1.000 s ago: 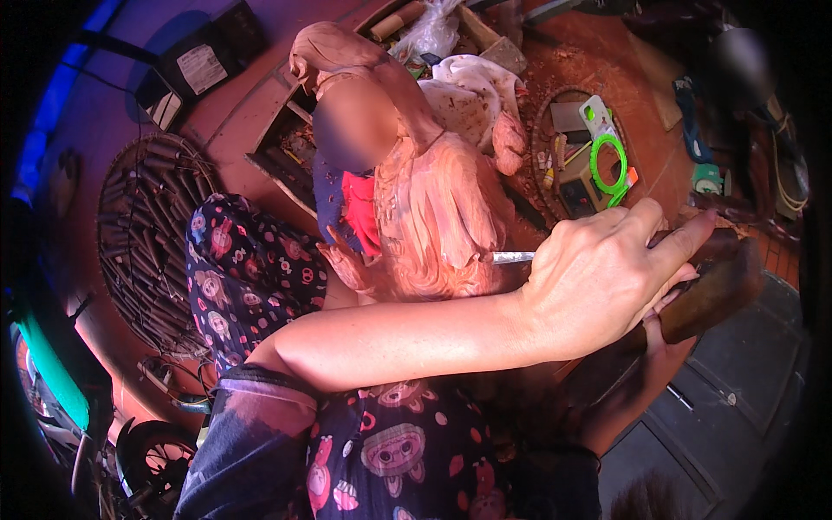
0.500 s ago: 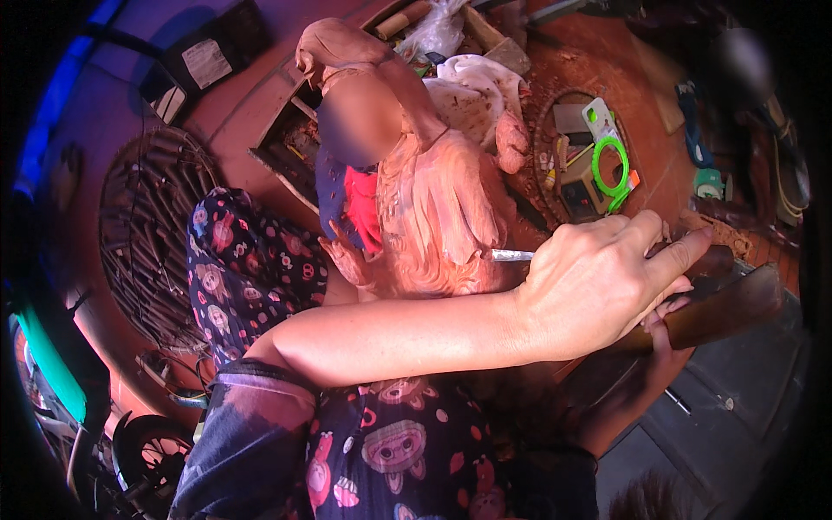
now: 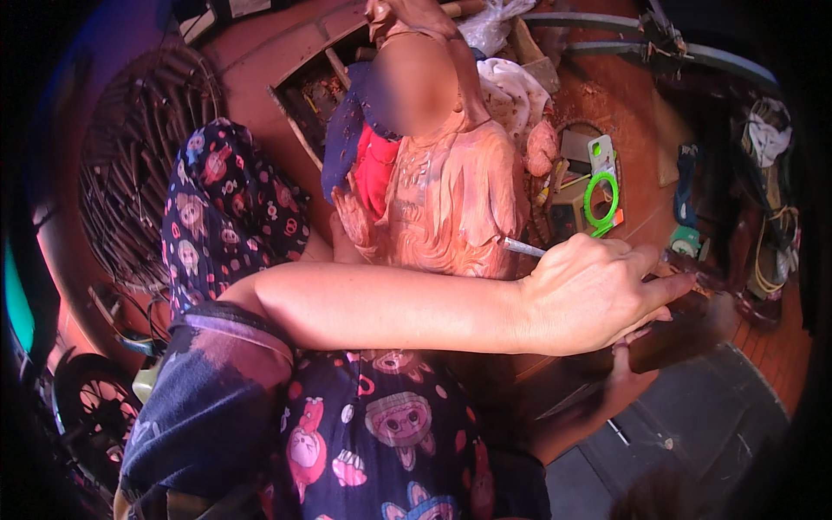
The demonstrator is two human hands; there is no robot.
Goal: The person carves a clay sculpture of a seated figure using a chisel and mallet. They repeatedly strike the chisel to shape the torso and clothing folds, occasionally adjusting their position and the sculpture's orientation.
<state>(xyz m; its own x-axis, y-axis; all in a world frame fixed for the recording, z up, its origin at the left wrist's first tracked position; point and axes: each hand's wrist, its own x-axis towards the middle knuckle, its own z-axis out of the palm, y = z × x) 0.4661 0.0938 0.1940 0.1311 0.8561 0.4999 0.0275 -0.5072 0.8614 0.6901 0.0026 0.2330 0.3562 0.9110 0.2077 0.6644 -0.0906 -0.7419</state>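
A reddish carved wooden statue [image 3: 451, 195] with draped robes lies in front of me. My left forearm crosses the picture, and my left hand [image 3: 585, 295] is closed round a carving chisel [image 3: 524, 248]. Its handle is hidden in the hand; the pale metal blade points left and its tip touches or nearly touches the edge of the statue's sleeve. Beneath it, partly covered, my right hand [image 3: 626, 371] is closed on a dark wooden club [image 3: 693, 325], which is dim and blurred. The statue's small carved hand [image 3: 354, 221] rises at its left.
A round basket [image 3: 147, 173] with many dark tool handles stands at left. Blue and red cloth [image 3: 373, 173], a wooden tray [image 3: 303, 121] and a white cloth [image 3: 511, 91] surround the statue. A green ring-shaped item [image 3: 601, 204] lies at right. My patterned trouser leg [image 3: 230, 208] rises beside the statue.
The whole view has shifted, so the statue sits farther right and down in the picture. The club has dropped lower and looks darker. The chisel stays against the sleeve, its blade tilted more.
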